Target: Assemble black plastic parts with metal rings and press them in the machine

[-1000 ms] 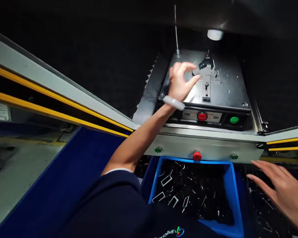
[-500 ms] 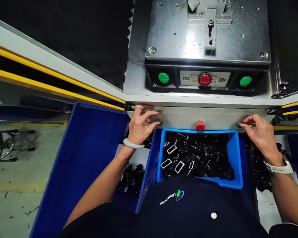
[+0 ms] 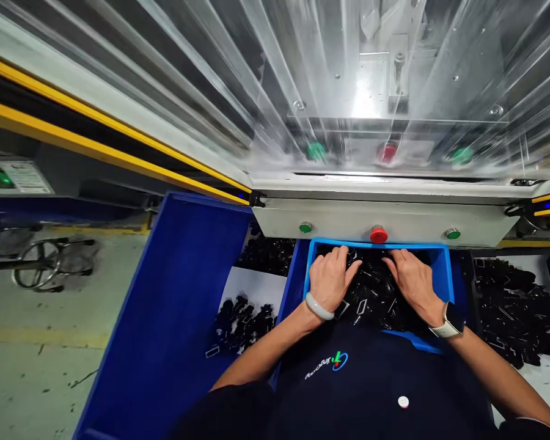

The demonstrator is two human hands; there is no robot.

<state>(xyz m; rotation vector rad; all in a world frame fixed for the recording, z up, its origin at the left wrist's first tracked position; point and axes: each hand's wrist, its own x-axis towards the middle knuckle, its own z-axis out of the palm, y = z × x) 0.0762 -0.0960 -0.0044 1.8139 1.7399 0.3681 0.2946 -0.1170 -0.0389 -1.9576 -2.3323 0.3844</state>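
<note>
My left hand, with a pale bangle at the wrist, is over the left part of a light blue bin. Its thumb stands apart from the fingers, so it looks open; its fingertips dip out of sight among small black parts. Over the bin's right part is my right hand, with a watch on the wrist. Its thumb is spread from the fingers too, and I see nothing held in it. Some parts in the bin are thin rectangular frames with bright edges.
A clear plastic guard covers the machine's metal bed. On the front panel are two green buttons and a red knob. More black parts lie on the left and right. A dark blue panel stands at left.
Both hands have left the buttons on the front panel and moved inward and down into the light blue bin. The clear guard now covers the machine bed, which was uncovered before.
</note>
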